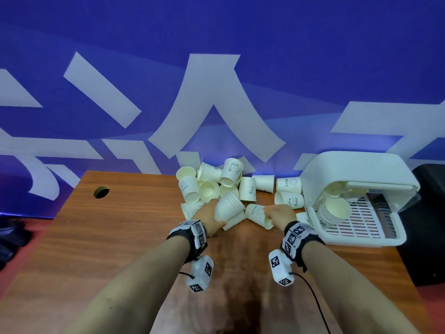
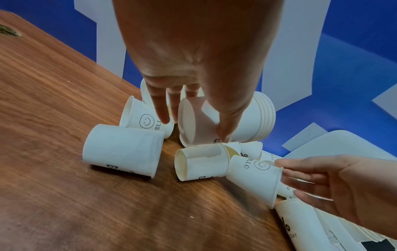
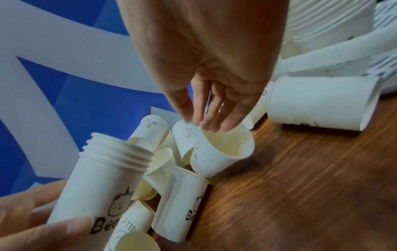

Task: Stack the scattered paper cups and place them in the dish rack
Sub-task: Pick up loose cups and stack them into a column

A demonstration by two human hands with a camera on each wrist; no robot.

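My left hand (image 1: 210, 218) has its grip wrapped round the stack (image 1: 228, 208), lifted off the tabletop (image 1: 125, 227) at 12 o'clock of my wrist, I judge so its mouth is free to take more cups. Its long axis tilts, rims toward 1 o'clock, base toward me. My right hand (image 1: 279, 214) pinches the rim of a loose cup (image 1: 258, 214), mouth toward 5 o'clock. The rack (image 1: 356, 239) sits at 3 o'clock, already holding stacks.
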